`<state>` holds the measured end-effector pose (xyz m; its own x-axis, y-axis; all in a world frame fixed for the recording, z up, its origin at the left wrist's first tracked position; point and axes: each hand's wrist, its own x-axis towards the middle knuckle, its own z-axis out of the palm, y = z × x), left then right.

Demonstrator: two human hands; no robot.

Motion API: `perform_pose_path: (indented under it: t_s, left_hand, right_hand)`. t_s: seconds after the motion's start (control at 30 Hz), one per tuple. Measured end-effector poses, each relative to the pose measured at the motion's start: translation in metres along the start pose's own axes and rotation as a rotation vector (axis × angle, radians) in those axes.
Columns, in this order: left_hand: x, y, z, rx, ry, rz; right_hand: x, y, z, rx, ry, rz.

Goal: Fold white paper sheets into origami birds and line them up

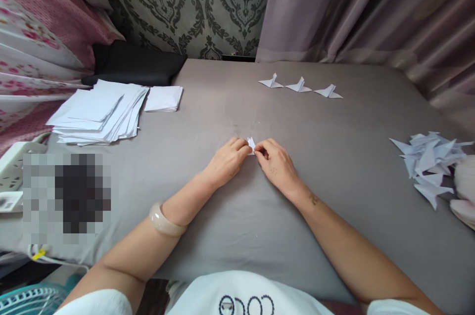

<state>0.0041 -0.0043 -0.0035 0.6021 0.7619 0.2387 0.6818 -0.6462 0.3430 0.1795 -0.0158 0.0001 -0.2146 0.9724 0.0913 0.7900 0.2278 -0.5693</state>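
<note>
A small folded white paper piece (251, 144) stands between my two hands near the middle of the grey surface. My left hand (230, 159) pinches its left side, with the fingertips partly hidden behind the knuckles. On its right edge, the thumb and fingers of my right hand (276, 162) press together. Part of the paper is covered by my fingers, so its full shape does not show. Farther back, three folded paper cranes (300, 85) with spread wings stand in a row.
Stacks of white paper sheets (100, 112) and smaller squares (163, 98) lie at the left, by a black cushion-like item (137, 63). A heap of folded paper cranes (432, 159) lies at the right, beside a pale plush-looking thing (465, 181). A power strip (18, 164) sits at far left.
</note>
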Motion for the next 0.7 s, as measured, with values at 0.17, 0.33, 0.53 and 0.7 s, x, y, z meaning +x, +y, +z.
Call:
perform_pose_path:
  t_s: [0.17,0.33,0.53,0.7]
  left_hand:
    - [-0.002,0.017,-0.009,0.131,-0.16,0.005]
    - [-0.001,0.036,-0.015,0.221,-0.288,-0.074]
    - [-0.002,0.04,-0.02,0.228,-0.312,-0.142]
    - [-0.003,0.038,-0.023,0.21,-0.328,-0.165]
  right_hand:
    - [-0.016,-0.017,-0.001,-0.374,-0.049,-0.092]
    - [-0.022,-0.027,-0.005,-0.552,-0.137,-0.134]
    - [-0.024,-0.031,-0.006,-0.603,-0.139,-0.163]
    - [-0.024,-0.029,-0.007,-0.597,-0.165,-0.143]
